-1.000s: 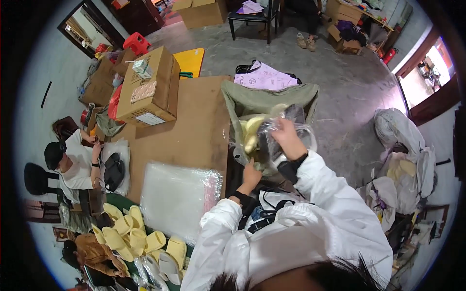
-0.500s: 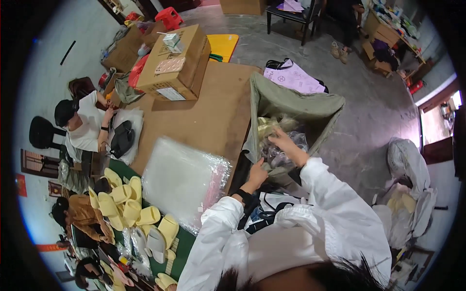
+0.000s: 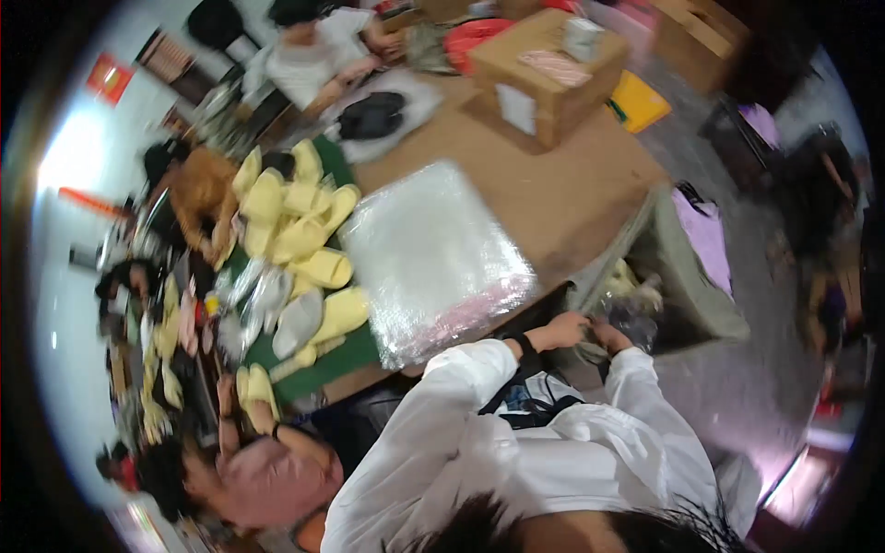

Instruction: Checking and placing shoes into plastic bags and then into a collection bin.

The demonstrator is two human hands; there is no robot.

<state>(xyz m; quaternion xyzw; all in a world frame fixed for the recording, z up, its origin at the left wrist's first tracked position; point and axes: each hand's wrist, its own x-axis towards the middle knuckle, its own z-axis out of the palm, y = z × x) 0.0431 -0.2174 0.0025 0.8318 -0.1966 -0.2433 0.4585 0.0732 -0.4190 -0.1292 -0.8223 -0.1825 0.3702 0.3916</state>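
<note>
At the counter's (image 3: pixel 553 194) near edge, our two hands meet close together over the mouth of an olive-green sack (image 3: pixel 687 286) that hangs off that edge. Our left hand (image 3: pixel 564 329) is curled, its fingers closed on a crumpled fold of clear plastic wrapping (image 3: pixel 636 318) at the sack's opening; the picture is blurred, so we cannot tell just how tight that hold is. Our right hand (image 3: pixel 610 336) sits just beside it, almost touching, its fingers bent down into the same clear plastic, and whether they pinch it or only rest on it we cannot tell. Just beyond our fingers, inside the sack, a pale yellow item (image 3: pixel 625 276) shows among the plastic. A dark band circles our left wrist, and both white sleeves run back from the hands toward the lower edge.

Beyond our left hand, on the brown counter, lies a large flat stack of clear plastic bags (image 3: pixel 433 258), shiny and rumpled. Farther out on that side, yellow slippers (image 3: pixel 295 221) are heaped on a green mat, some wrapped in clear film. Well beyond the stack, at the counter's far end, stands a cardboard box (image 3: pixel 544 60). A person in a pink top (image 3: pixel 267 470) is near our left elbow, and another person in white (image 3: pixel 313 41) sits at the far end.
</note>
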